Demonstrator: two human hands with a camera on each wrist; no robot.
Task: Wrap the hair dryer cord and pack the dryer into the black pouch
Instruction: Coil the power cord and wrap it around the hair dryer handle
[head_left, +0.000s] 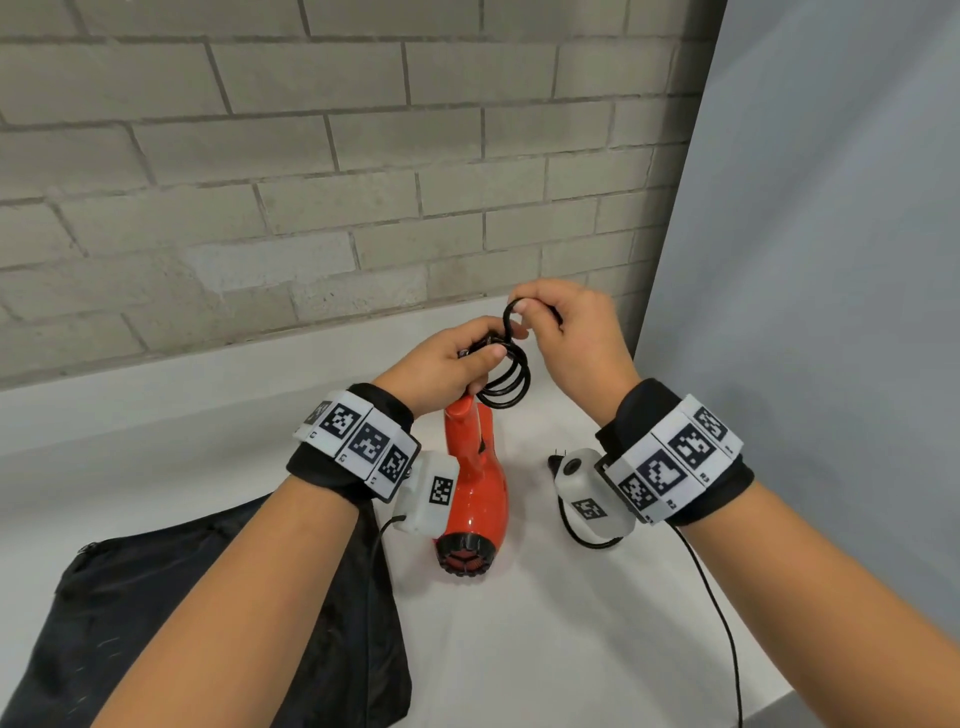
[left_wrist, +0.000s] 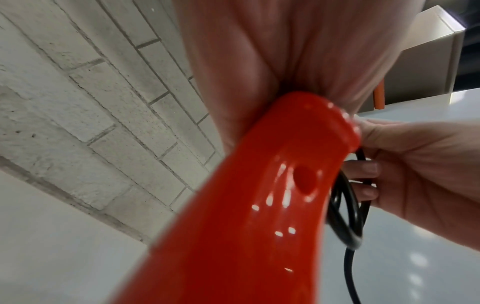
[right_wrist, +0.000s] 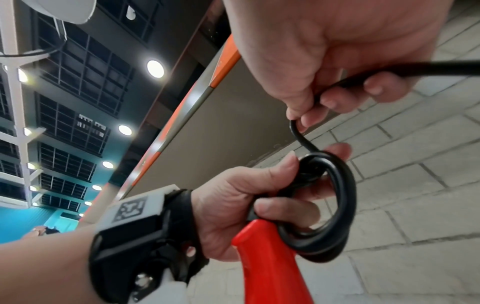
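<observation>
Two hands work above the table: left hand (head_left: 447, 364) grips the red dryer (head_left: 475, 493) handle and coiled cord (head_left: 506, 382), nozzle hanging toward the viewer; right hand (head_left: 566, 332) pinches the next loop just right. Black pouch (head_left: 208, 597) lies near left.

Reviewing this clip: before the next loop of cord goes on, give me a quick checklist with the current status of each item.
1. Left hand grips the end of the hair dryer handle and the coils: ok.
2. Right hand pinches the cord to feed the next loop: ok.
3. Coils gathered neatly at the handle end: ok.
4. All cord wound: not ok; a length and the plug still lie on the table.
5. Black pouch within reach: ok.
6. Pouch opened: cannot tell.
</observation>
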